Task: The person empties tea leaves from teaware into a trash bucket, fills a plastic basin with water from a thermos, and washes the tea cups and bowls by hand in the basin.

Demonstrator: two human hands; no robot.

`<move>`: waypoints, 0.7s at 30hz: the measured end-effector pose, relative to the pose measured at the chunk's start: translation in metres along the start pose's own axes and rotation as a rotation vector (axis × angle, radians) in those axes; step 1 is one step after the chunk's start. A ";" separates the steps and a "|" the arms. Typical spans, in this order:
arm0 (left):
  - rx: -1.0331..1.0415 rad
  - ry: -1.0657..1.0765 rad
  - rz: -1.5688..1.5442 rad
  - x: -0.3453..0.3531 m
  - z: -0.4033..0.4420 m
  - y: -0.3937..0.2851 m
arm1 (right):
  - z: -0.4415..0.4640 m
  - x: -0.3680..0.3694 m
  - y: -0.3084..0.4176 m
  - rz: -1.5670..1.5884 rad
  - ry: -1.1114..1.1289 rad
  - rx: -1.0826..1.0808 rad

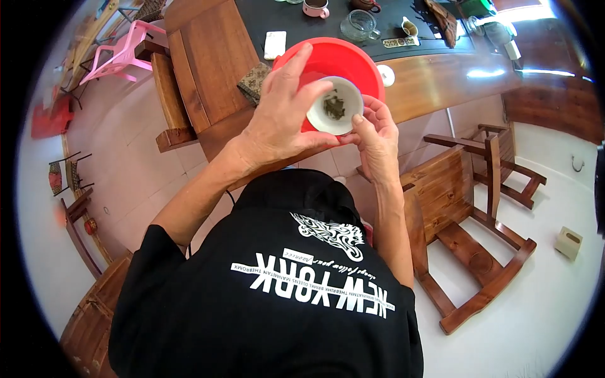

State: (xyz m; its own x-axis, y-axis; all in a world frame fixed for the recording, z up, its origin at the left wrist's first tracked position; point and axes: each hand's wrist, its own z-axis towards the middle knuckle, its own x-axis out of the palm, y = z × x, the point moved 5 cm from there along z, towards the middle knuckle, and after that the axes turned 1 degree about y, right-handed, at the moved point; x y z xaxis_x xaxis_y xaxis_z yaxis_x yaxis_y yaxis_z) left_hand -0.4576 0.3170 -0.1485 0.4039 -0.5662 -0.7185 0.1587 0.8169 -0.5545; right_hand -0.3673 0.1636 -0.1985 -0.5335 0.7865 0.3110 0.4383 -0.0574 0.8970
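A white tea bowl with wet dark-green tea leaves inside is tilted so that its inside faces me. My right hand grips it at the right, thumb on the rim and fingers behind. Around the left side curves my left hand, one finger at the upper rim and the thumb by the lower edge, while another finger points upward. Directly behind the bowl is a red plastic basin, partly hidden by the bowl and my hands.
On the wooden table, a small white round item lies beside the basin. A dark tea tray carries a glass pitcher, a pink cup and a white card. A patterned cloth lies left; a wooden chair stands right.
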 end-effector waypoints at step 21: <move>0.076 0.251 0.080 0.064 -0.005 -0.005 | -0.109 -0.128 0.001 -0.006 -0.408 -0.075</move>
State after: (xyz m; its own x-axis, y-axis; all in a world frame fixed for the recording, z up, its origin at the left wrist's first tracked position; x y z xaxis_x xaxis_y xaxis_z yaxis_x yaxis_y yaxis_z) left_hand -0.4370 0.2764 -0.1943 0.1830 -0.5012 -0.8457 0.2062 0.8607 -0.4655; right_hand -0.3774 -0.0046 -0.2036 -0.1985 0.9653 0.1695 0.3740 -0.0852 0.9235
